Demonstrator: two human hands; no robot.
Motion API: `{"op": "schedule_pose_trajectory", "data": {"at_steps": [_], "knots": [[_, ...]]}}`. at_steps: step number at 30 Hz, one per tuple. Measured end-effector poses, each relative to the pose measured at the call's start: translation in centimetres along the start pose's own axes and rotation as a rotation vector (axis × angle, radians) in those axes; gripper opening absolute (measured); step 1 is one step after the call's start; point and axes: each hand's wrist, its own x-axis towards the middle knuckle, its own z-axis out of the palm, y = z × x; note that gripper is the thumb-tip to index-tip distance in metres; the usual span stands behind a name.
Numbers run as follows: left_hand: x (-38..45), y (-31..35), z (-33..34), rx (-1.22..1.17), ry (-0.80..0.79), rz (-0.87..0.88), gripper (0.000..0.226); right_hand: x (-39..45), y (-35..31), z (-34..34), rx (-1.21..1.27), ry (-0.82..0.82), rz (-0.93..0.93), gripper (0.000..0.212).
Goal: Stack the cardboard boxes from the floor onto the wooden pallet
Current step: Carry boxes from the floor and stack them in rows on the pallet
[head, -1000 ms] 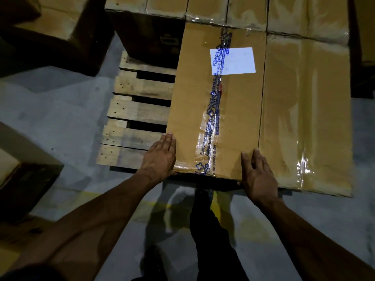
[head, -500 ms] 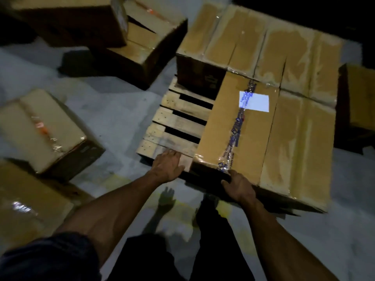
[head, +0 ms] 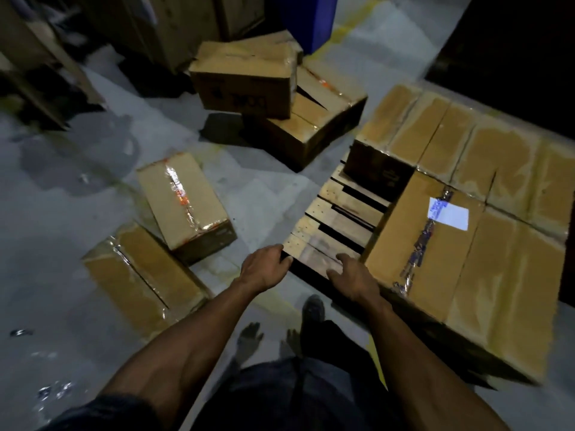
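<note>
Wooden pallet (head: 339, 213) beneath both empty hands.

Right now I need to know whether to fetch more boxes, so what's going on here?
A person is loading cardboard boxes onto a wooden pallet. One layer covers most of it, including the labelled box; the near left corner shows bare slats. The left hand and right hand hold nothing, near that corner. Several boxes wait on the floor, the nearest an orange-taped box.
</note>
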Motion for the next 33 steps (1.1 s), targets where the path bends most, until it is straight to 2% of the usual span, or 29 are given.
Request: {"op": "schedule_pose_trajectory", "data": {"at_steps": [9,13,20,27,33], "knots": [[8.7,-5.1,-6.8,-0.139,0.089,-0.173,0.069,13.8,-8.1,-3.6,-0.097,-0.028,-0.091,0.057],[13.3,-5.7,-11.5,-0.185,0.122,-0.241,0.057,19.7,-11.7,-6.4,-0.127,-0.091,-0.125,0.061],[22.3,-6.5,-19.2,-0.234,0.193,-0.266,0.056,28.9,-18.7,-11.8,-0.182,-0.088,-0.169,0.060],[37.3,-10.4,-26.6,-0.271,0.146,-0.221,0.057,40.9,-25.3,-14.9,-0.172,-0.055,-0.137,0.063],[51.2,-14.1,-36.3,-0.230,0.070,-0.171,0.057,51.3,-33.9,-18.2,-0.140,-0.029,-0.024,0.059]]}}
